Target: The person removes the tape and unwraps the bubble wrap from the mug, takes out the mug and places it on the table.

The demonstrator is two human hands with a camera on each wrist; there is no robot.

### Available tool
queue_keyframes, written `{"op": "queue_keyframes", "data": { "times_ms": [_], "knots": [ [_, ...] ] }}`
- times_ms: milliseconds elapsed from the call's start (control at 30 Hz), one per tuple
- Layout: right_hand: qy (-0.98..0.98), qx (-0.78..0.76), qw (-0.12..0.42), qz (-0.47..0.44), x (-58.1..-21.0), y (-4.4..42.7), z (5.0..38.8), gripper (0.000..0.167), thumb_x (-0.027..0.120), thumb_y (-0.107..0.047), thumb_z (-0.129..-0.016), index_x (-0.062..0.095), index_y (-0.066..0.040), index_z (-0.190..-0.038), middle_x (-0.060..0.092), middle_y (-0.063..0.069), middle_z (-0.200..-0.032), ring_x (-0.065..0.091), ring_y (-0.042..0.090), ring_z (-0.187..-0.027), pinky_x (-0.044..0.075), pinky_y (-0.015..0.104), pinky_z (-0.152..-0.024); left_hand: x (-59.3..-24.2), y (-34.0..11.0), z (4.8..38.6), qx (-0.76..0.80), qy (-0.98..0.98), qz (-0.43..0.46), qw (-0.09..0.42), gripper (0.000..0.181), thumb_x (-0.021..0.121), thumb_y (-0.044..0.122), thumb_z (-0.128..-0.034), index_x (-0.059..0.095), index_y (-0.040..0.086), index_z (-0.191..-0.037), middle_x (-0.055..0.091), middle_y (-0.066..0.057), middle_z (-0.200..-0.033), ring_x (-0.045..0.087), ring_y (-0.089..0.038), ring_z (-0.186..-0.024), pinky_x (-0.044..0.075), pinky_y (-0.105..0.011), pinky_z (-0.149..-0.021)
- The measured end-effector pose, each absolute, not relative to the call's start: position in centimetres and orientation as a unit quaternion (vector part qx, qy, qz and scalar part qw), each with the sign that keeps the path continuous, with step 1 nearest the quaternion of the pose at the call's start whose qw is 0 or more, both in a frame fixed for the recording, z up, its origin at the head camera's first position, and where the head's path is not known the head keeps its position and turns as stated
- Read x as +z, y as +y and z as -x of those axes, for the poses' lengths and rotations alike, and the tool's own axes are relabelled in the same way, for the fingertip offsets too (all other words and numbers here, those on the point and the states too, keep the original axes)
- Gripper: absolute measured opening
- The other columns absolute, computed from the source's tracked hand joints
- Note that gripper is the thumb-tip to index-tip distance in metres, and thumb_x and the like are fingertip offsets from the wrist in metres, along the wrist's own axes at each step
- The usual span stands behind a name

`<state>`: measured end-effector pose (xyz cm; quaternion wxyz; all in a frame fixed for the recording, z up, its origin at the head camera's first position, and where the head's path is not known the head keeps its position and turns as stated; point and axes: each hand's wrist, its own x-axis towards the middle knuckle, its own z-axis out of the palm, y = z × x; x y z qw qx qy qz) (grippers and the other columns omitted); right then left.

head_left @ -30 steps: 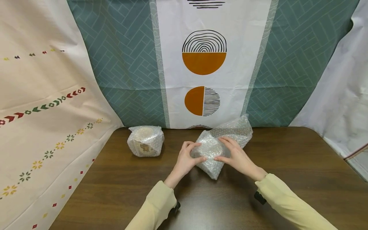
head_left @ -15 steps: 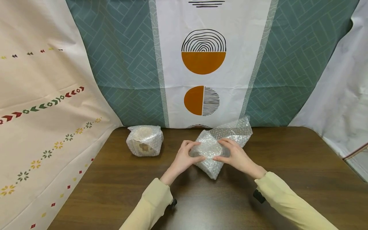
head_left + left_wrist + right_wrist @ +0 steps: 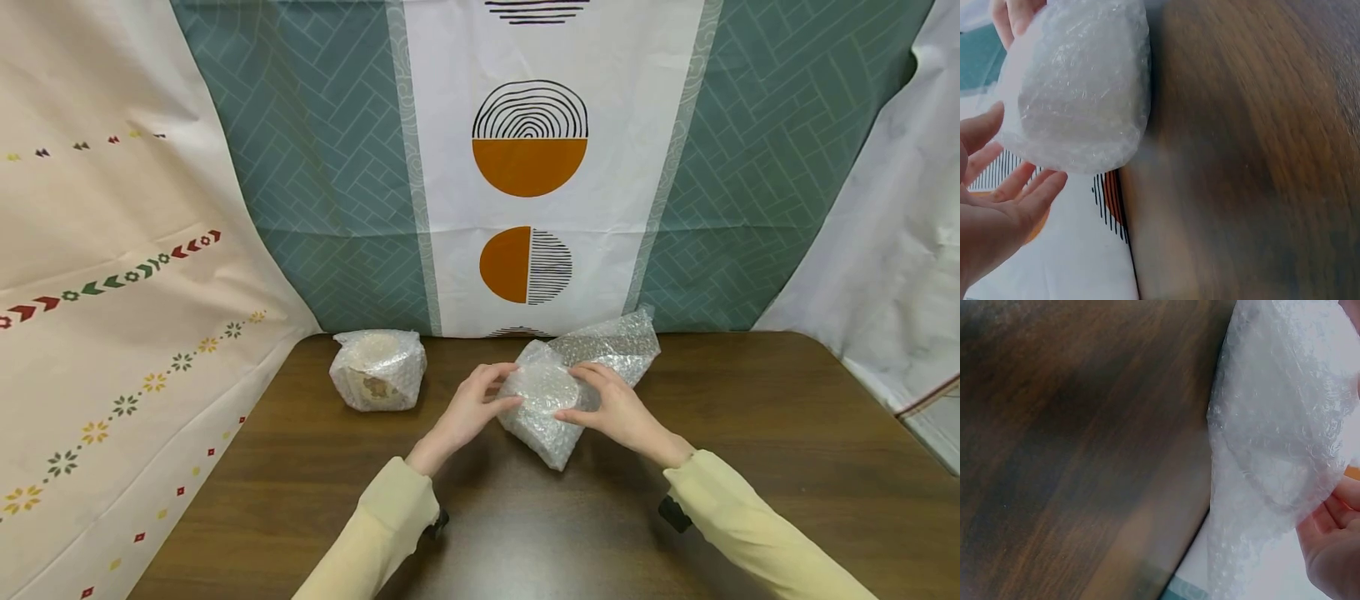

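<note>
A bundle in clear bubble wrap (image 3: 547, 396) with a round, pale top rests on the table, and a loose tail of wrap (image 3: 611, 340) trails behind it to the right. My left hand (image 3: 478, 398) is at its left side, thumb and fingers spread with a small gap to the wrap; the left wrist view shows that hand (image 3: 1007, 200) apart from the bundle. On the other side, my right hand (image 3: 617, 415) curls its thumb and fingers round the bundle's right edge. In the right wrist view, the wrap (image 3: 1279, 425) partly hides the fingers.
A second bubble-wrapped bundle (image 3: 378, 371) with a brown mark stands at the back left of the brown wooden table (image 3: 540, 533). A patterned curtain (image 3: 450, 167) hangs along the back edge. Cream cloth (image 3: 150, 350) borders the left side, pale cloth the right.
My left hand has drawn back to the left, away from the bundle. My right hand stays at its right side, and the bundle has hardly moved.
</note>
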<state>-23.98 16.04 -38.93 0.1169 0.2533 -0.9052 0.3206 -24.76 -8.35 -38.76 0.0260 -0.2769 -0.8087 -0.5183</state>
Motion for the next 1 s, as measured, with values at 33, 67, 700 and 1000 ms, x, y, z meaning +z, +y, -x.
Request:
{"op": "queue_keyframes", "data": {
  "times_ms": [33, 67, 700, 1000],
  "knots": [
    [-0.905, 0.321, 0.117, -0.252, -38.9, 16.1, 24.0, 0.071, 0.074, -0.044, -0.072, 0.052, 0.002, -0.122, 0.048, 0.015, -0.121, 0.042, 0.031, -0.111, 0.034, 0.047, -0.089, -38.8, -8.4, 24.8, -0.519, -0.808, 0.278, 0.029, 0.043, 0.064, 0.01, -0.0847, 0.051, 0.002, -0.124, 0.049, -0.013, -0.112, 0.048, -0.027, -0.105, 0.037, -0.044, -0.09],
    [-0.906, 0.322, 0.116, -0.25, -39.0, 16.1, 24.0, 0.071, 0.073, -0.044, -0.072, 0.052, 0.002, -0.122, 0.047, 0.015, -0.121, 0.042, 0.031, -0.111, 0.034, 0.047, -0.09, -38.8, -8.5, 24.9, -0.518, -0.808, 0.278, 0.033, 0.041, 0.064, 0.009, -0.0845, 0.052, 0.002, -0.123, 0.05, -0.012, -0.112, 0.049, -0.026, -0.104, 0.038, -0.043, -0.09],
    [-0.908, 0.32, 0.12, -0.244, -39.0, 15.9, 23.9, 0.072, 0.072, -0.048, -0.071, 0.053, 0.001, -0.121, 0.048, 0.013, -0.119, 0.043, 0.03, -0.11, 0.035, 0.046, -0.089, -39.3, -8.8, 26.5, -0.518, -0.821, 0.219, 0.101, 0.024, 0.059, 0.008, -0.088, 0.059, 0.005, -0.112, 0.059, -0.009, -0.104, 0.057, -0.024, -0.091, 0.046, -0.037, -0.074],
    [-0.909, 0.316, 0.125, -0.241, -39.2, 15.8, 23.9, 0.073, 0.072, -0.049, -0.071, 0.053, 0.001, -0.12, 0.048, 0.012, -0.119, 0.043, 0.029, -0.109, 0.035, 0.045, -0.089, -40.0, -9.4, 27.4, -0.523, -0.824, 0.19, 0.102, 0.025, 0.058, 0.007, -0.0885, 0.058, 0.003, -0.113, 0.06, -0.01, -0.101, 0.056, -0.025, -0.092, 0.045, -0.037, -0.075]
  ]
}}
